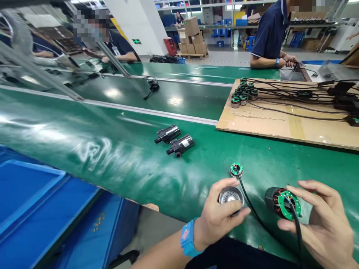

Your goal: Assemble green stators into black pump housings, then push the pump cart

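Note:
My left hand (220, 213), a blue band at its wrist, is closed around a round black housing (231, 197) whose shiny open end faces up. My right hand (322, 216) has thumb and index finger about a motor stator (286, 204) with copper windings and a green ring-shaped circuit board; a black cable runs from its centre. A black cylinder (269, 200) is at the stator's far end; whether the two are joined I cannot tell. Just beyond my left hand, a second stator (236, 169) with a green board lies on the green bench, its black cable trailing toward me.
Two black pump bodies (181, 145) lie on the bench (131, 168). A cardboard sheet (258, 125) at the right bears several cabled stators (243, 93). Blue bins (75, 220) stand at lower left. Across the bench, a person (269, 33) handles cables; another person (120, 46) sits left.

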The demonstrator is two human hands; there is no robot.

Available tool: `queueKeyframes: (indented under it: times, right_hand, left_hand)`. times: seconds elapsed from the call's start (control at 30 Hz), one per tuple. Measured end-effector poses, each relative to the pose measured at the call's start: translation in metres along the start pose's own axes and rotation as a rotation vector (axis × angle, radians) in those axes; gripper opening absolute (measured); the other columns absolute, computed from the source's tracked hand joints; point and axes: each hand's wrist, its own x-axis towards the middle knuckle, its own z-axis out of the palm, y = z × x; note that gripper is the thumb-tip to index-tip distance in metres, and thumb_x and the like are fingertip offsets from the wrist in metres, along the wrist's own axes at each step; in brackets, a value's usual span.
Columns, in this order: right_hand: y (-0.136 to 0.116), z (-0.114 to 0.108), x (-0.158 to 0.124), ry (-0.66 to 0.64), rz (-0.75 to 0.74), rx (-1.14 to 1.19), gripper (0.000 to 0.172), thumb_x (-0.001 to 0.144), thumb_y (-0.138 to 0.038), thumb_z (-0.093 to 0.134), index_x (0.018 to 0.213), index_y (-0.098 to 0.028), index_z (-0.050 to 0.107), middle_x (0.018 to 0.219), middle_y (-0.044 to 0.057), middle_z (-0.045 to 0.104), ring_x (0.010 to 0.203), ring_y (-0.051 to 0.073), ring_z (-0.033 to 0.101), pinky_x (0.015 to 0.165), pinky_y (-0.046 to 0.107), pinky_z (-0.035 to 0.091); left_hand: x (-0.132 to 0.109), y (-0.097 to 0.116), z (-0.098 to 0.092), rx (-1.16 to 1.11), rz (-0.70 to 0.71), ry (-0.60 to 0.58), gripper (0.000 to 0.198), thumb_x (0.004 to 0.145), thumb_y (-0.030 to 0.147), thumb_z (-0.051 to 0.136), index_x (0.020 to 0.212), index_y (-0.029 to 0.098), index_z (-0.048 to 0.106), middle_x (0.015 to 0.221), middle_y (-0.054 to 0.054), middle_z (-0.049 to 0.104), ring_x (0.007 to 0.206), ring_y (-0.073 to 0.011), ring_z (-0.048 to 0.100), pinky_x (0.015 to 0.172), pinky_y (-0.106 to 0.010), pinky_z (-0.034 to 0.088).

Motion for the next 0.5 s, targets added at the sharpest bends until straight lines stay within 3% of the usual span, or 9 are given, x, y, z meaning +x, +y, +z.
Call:
queueKeyframes:
  times: [0.07, 0.17, 0.37, 0.5]
  right_hand:
    - [-0.011, -0.009, -0.004, 0.029, -0.009, -0.045, 0.057, 0.088, -0.056, 0.069, 0.141, -0.046, 0.052, 0.122, 0.011, 0.05, 0.109, 0.037, 0.053, 0.091, 0.054, 0.044]
    - [-0.027, -0.017, -0.004, 0.058, -0.032, -0.115, 0.061, 0.089, -0.062, 0.062, 0.146, -0.051, 0.045, 0.114, 0.012, 0.047, 0.101, 0.037, 0.052, 0.082, 0.053, 0.045]
    - [-0.043, -0.002, -0.004, 0.157, -0.027, -0.094, 0.062, 0.086, -0.054, 0.064, 0.145, -0.052, 0.047, 0.105, 0.013, 0.046, 0.094, 0.039, 0.052, 0.077, 0.056, 0.045]
    - [-0.038, 0.007, -0.004, 0.061, -0.099, -0.057, 0.064, 0.09, -0.061, 0.061, 0.149, -0.049, 0.043, 0.105, 0.013, 0.044, 0.097, 0.035, 0.053, 0.08, 0.053, 0.048]
  left_hand:
    - [-0.001, 0.008, 0.016, -0.11, -0.016, 0.033, 0.038, 0.087, 0.033, 0.079, 0.116, 0.024, 0.056, 0.135, -0.015, 0.047, 0.109, -0.0245, 0.066, 0.091, -0.04, 0.062]
    - [0.001, 0.014, 0.033, -0.168, -0.028, 0.09, 0.071, 0.087, 0.039, 0.079, 0.143, 0.028, 0.037, 0.136, -0.018, 0.048, 0.112, -0.0264, 0.064, 0.088, -0.042, 0.062]
    - [-0.002, 0.019, 0.049, -0.206, -0.021, 0.134, 0.085, 0.093, 0.033, 0.07, 0.159, 0.027, 0.016, 0.142, -0.021, 0.045, 0.117, -0.0269, 0.059, 0.085, -0.039, 0.062]
    - [-0.008, 0.025, 0.043, -0.223, -0.056, 0.046, 0.09, 0.093, 0.034, 0.069, 0.161, 0.027, 0.009, 0.149, -0.022, 0.038, 0.124, -0.0307, 0.055, 0.088, -0.043, 0.06]
